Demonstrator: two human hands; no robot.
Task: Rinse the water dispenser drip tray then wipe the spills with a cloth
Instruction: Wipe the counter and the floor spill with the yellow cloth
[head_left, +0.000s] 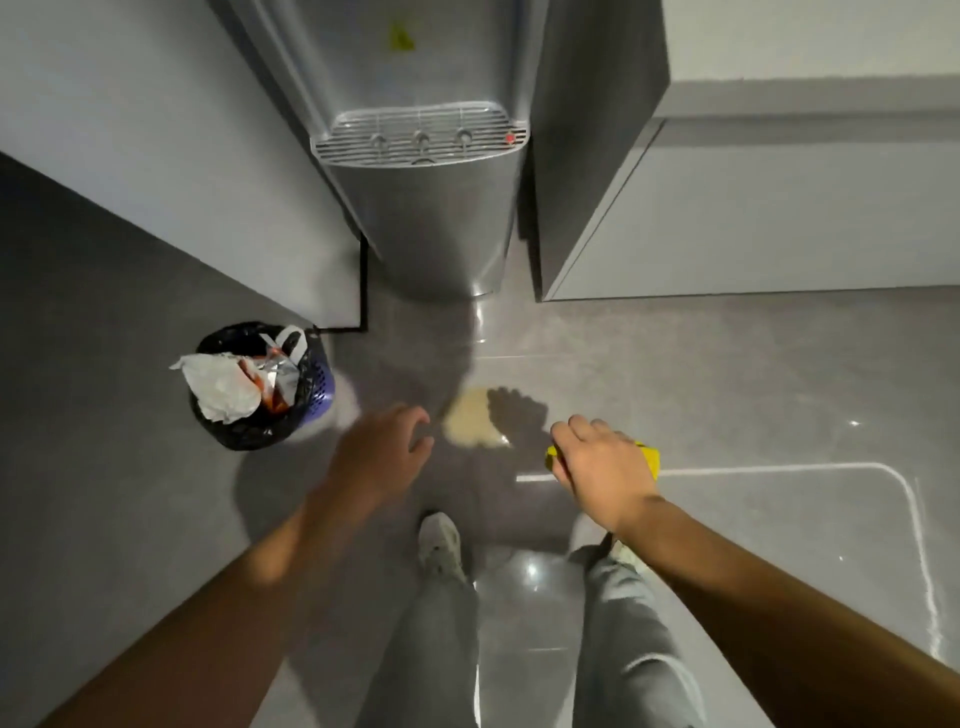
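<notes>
The silver water dispenser (431, 208) stands ahead between a wall and a cabinet, its grey slotted drip tray (415, 135) seated in the front. On the floor tiles below lies a pale yellowish spill (470, 426). My right hand (602, 467) grips a yellow cloth (649, 457), held just right of the spill and above the floor. My left hand (384, 452) hangs to the left of the spill with its fingers loosely curled and nothing in it.
A black-lined waste bin (260, 384) full of wrappers stands at the left by the wall corner. A grey cabinet (727, 208) is at the right. My feet and grey trousers (441, 623) are below.
</notes>
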